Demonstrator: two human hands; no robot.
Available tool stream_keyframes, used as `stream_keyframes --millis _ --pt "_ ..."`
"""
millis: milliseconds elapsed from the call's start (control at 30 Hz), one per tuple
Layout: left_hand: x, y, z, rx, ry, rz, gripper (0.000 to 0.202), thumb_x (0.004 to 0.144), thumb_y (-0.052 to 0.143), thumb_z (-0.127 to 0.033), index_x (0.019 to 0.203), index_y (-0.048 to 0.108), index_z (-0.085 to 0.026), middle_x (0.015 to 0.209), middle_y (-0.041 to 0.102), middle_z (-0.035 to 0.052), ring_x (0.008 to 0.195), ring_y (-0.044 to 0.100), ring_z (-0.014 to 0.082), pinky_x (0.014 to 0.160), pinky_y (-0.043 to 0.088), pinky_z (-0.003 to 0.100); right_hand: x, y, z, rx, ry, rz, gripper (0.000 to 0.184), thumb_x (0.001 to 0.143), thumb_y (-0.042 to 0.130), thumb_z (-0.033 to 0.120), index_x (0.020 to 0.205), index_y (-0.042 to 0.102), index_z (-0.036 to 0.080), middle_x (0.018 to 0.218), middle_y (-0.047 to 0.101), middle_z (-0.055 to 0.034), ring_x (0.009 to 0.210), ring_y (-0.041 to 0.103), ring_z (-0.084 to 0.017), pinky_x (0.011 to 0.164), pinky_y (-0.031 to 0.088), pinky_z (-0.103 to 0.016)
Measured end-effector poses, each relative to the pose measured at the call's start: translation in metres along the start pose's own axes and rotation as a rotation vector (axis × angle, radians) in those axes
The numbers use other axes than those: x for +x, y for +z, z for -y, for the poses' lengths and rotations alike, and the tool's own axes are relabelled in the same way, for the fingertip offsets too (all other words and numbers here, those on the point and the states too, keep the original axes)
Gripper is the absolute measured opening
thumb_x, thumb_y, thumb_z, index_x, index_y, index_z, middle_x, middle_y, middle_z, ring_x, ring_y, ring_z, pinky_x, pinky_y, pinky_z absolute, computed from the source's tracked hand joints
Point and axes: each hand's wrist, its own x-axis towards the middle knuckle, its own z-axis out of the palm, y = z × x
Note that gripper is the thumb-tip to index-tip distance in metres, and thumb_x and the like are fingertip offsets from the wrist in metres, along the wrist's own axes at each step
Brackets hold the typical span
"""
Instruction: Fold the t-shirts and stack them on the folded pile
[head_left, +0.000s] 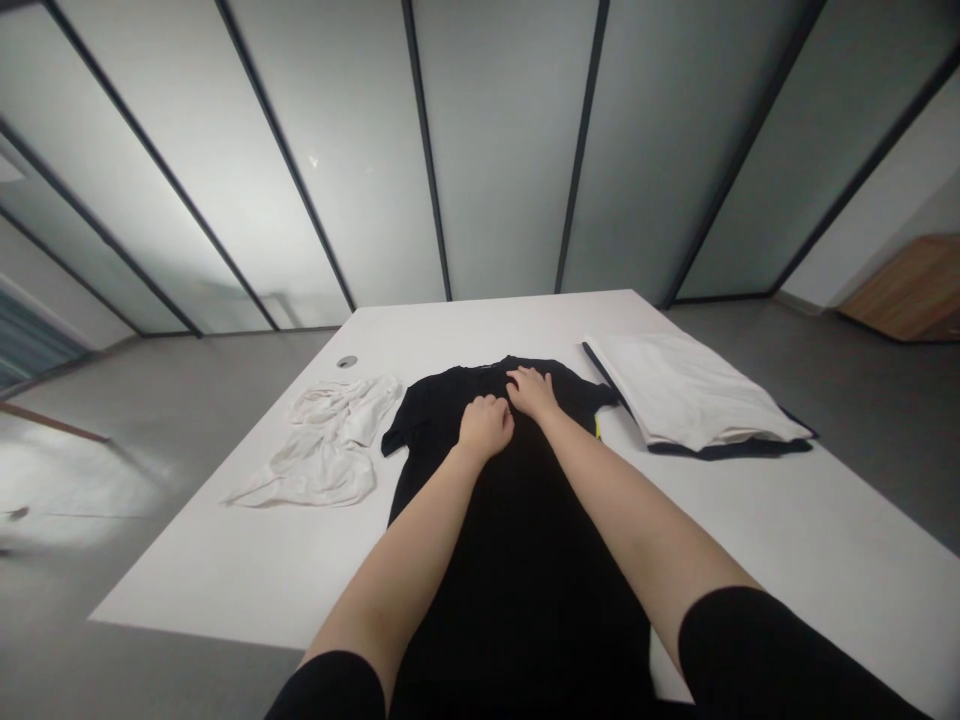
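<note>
A black T-shirt [442, 410] lies spread on the white table, its collar toward the far edge and both short sleeves out to the sides. On the upper chest rests my left hand [486, 425], its fingers curled in. What they hold, if anything, is hidden. Just beyond it and to the right, my right hand [531, 390] lies on the cloth below the collar with its fingers spread apart. The lower part of the shirt merges with my own black clothing, so I cannot tell where its hem ends.
A crumpled white garment [330, 445] lies to the left on the table [247, 570]. Folded white cloth [682, 385] with dark cloth under it is at the right. A round grommet [346, 362] sits near the left edge. Frosted glass panels [510, 150] stand behind the table.
</note>
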Motion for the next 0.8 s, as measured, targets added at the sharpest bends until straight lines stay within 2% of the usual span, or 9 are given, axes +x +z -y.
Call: stream_keyframes --millis 100,167,300,400,500,600,667,733,800 --pt "-0.010 0.002 -0.018 -0.018 0.268 0.105 0.023 0.102 0.051 -0.032 0.100 0.071 -0.021 0.104 0.073 0.0111 0.101 0.064 0.0280 0.096 0.051 0.043 -0.001 -0.011 -0.011 0.059 -0.075 -0.003 0.042 0.103 0.048 0.028 0.137 0.072 0.021 0.160 0.057 -0.0113 0.152 0.044 -0.031 0.129 0.022 -0.056" --pt "-0.013 0.005 -0.026 -0.017 0.359 0.113 0.020 0.102 0.054 -0.033 0.100 0.070 -0.021 0.103 0.072 0.0093 0.098 0.063 0.0265 0.094 0.051 0.042 -0.004 -0.020 -0.020 0.100 -0.133 -0.012 0.037 0.102 0.050 0.026 0.129 0.076 0.023 0.151 0.065 -0.0077 0.143 0.054 -0.025 0.125 0.032 -0.045" --pt "-0.013 0.006 -0.023 0.013 0.313 0.067 0.026 0.103 0.057 -0.047 0.105 0.068 -0.023 0.111 0.067 0.0087 0.106 0.060 0.0280 0.094 0.050 0.042 -0.020 -0.034 -0.034 0.154 -0.153 -0.093 0.037 0.104 0.044 0.027 0.122 0.075 0.018 0.131 0.074 -0.0103 0.121 0.067 -0.022 0.108 0.049 -0.034" --pt "-0.012 0.005 -0.015 0.011 0.255 0.049 0.029 0.103 0.057 -0.052 0.111 0.066 -0.025 0.118 0.063 0.0084 0.111 0.058 0.0285 0.095 0.049 0.043 -0.042 -0.039 -0.040 0.150 -0.122 -0.206 0.039 0.106 0.040 0.031 0.110 0.075 0.015 0.113 0.076 -0.0131 0.104 0.069 -0.024 0.097 0.053 -0.035" --pt "-0.011 0.005 -0.010 -0.008 0.243 0.044 0.027 0.103 0.057 -0.049 0.114 0.065 -0.026 0.119 0.061 0.0079 0.111 0.057 0.0277 0.097 0.048 0.043 -0.066 -0.047 -0.043 0.090 -0.087 -0.264 0.034 0.106 0.043 0.034 0.105 0.073 0.019 0.104 0.075 -0.0108 0.095 0.070 -0.024 0.090 0.053 -0.034" --pt "-0.010 0.006 -0.010 -0.026 0.247 0.036 0.026 0.103 0.057 -0.049 0.114 0.065 -0.026 0.118 0.061 0.0078 0.111 0.057 0.0276 0.098 0.048 0.043 -0.082 -0.063 -0.047 -0.084 0.100 -0.095 0.032 0.103 0.052 0.041 0.120 0.069 0.020 0.110 0.076 -0.0145 0.101 0.073 -0.029 0.086 0.053 -0.037" --pt "-0.009 0.007 -0.011 -0.034 0.242 0.035 0.026 0.104 0.057 -0.050 0.113 0.065 -0.026 0.118 0.061 0.0077 0.111 0.057 0.0276 0.098 0.048 0.043 -0.087 -0.075 -0.052 -0.204 0.244 0.073 0.047 0.100 0.060 0.051 0.129 0.065 0.015 0.116 0.075 -0.0218 0.107 0.074 -0.035 0.085 0.054 -0.041" --pt "-0.008 0.006 -0.012 -0.032 0.218 0.036 0.026 0.104 0.057 -0.050 0.112 0.065 -0.027 0.118 0.061 0.0076 0.111 0.057 0.0278 0.098 0.048 0.043 -0.089 -0.086 -0.059 -0.269 0.305 0.214 0.064 0.094 0.067 0.061 0.132 0.064 0.009 0.119 0.074 -0.0274 0.110 0.073 -0.040 0.086 0.054 -0.043" --pt "-0.006 0.005 -0.013 -0.021 0.183 0.039 0.025 0.104 0.057 -0.048 0.112 0.065 -0.026 0.119 0.061 0.0079 0.112 0.058 0.0280 0.098 0.049 0.043 -0.089 -0.093 -0.065 -0.275 0.297 0.320 0.070 0.086 0.074 0.066 0.125 0.069 0.008 0.114 0.076 -0.0264 0.106 0.075 -0.040 0.083 0.055 -0.042"
